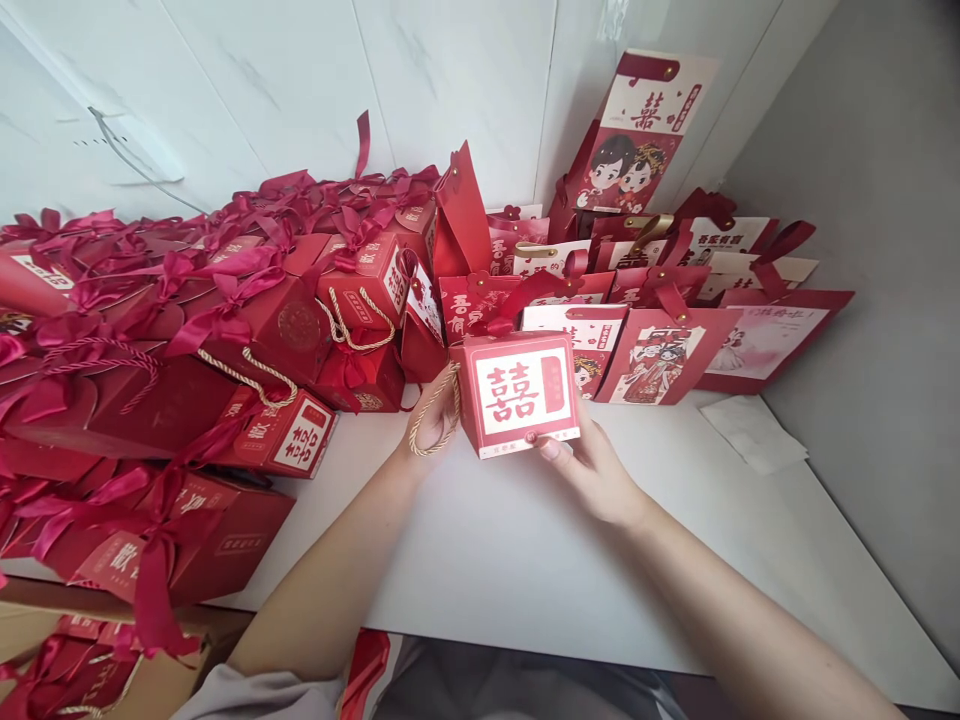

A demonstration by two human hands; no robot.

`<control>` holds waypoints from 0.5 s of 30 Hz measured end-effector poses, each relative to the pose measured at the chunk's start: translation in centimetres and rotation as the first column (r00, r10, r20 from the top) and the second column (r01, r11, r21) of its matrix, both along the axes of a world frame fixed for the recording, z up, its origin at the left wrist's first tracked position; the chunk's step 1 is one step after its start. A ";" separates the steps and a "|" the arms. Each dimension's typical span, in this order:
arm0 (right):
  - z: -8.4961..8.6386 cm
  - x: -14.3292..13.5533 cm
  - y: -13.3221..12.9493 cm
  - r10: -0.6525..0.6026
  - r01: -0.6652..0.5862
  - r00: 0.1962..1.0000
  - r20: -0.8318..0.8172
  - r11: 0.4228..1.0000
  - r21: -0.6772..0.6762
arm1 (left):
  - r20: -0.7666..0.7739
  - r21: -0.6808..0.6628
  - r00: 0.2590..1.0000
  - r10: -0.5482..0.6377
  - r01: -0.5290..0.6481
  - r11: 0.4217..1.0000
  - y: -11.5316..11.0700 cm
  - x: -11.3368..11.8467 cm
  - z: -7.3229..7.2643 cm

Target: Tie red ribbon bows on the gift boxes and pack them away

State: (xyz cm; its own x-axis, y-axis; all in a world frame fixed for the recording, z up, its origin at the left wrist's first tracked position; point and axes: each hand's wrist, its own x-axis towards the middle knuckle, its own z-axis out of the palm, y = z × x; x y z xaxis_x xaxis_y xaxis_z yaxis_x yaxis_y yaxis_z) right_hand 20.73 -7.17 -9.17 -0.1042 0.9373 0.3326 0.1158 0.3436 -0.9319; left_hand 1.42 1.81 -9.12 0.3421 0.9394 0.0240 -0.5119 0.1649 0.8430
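Note:
A small red and white gift box (514, 397) with a red double-happiness character is held up above the white tabletop. My right hand (596, 468) grips its lower right corner, thumb on the front edge and fingers behind. At the box's left side is my left hand (432, 412), mostly behind the gold rope handle (429, 448); its fingers go out of sight behind the box. A red ribbon bow (517, 303) shows at the box's top. Just behind it stand red and white gift bags, among them one with a costumed couple (664, 352).
Many ribbon-tied red gift boxes (262, 335) crowd the left side of the white table (480, 560). A cardboard carton (176, 670) with more is at lower left. A tall gift bag (637, 135) stands against the wall, and folded white paper (754, 432) lies at right.

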 end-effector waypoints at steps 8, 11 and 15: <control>-0.1 0.0 0.2 -0.050 0.052 0.997 -0.064 0.998 0.024 | -0.054 0.002 0.995 -0.083 0.083 0.997 0.1 -0.2 -0.1; -0.4 0.0 0.1 -0.079 0.081 0.994 -0.069 0.996 0.025 | 0.010 -0.086 0.984 -0.177 0.177 0.980 0.0 -0.4 0.7; -0.5 0.0 0.2 -0.111 0.112 0.993 -0.031 0.994 0.016 | 0.013 -0.047 0.971 -0.240 0.240 0.969 -0.5 -0.6 1.1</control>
State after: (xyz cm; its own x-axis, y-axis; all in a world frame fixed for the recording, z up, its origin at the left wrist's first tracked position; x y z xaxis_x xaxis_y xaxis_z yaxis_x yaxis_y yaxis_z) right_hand 20.72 -6.96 -9.66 0.0111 0.9363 0.3511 0.1263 0.3470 -0.9293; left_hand 0.81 1.29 -8.01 0.5579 0.8298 -0.0160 -0.4587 0.3243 0.8273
